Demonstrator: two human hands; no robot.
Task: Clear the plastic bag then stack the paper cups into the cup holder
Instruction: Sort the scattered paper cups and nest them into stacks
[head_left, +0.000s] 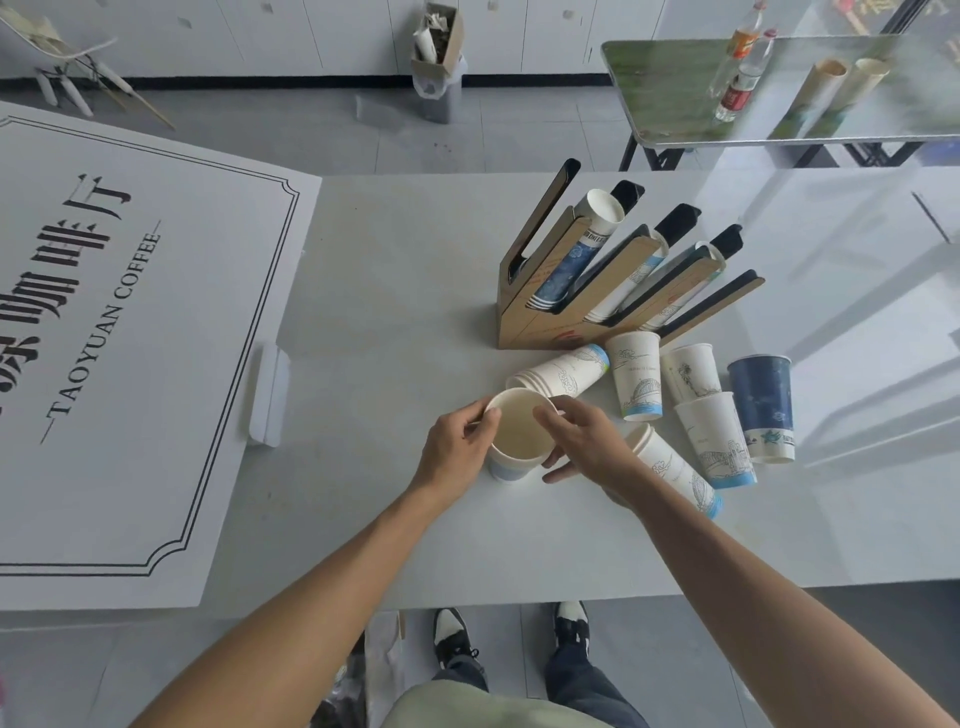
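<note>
A white paper cup (519, 434) stands upright on the white table (395, 291). My left hand (457, 447) pinches its left rim and my right hand (582, 439) grips its right rim and side. Behind it a short stack of white cups (563, 370) lies on its side. Several more cups lie or stand upside down to the right, among them a dark blue cup (763, 405) and a cup lying under my right wrist (680, 475). The cardboard cup holder (602, 280) stands at the back, with cup stacks in its slanted slots. On the floor by my feet lies a plastic bag (382, 660).
A large white sign board (119, 322) printed "TAOYUAN COFFEE" covers the table's left part. A small white plastic piece (270, 395) sits at its edge. A glass-topped table (779, 88) with bottles stands at the back right; a bin with cardboard (439, 67) stands on the floor behind.
</note>
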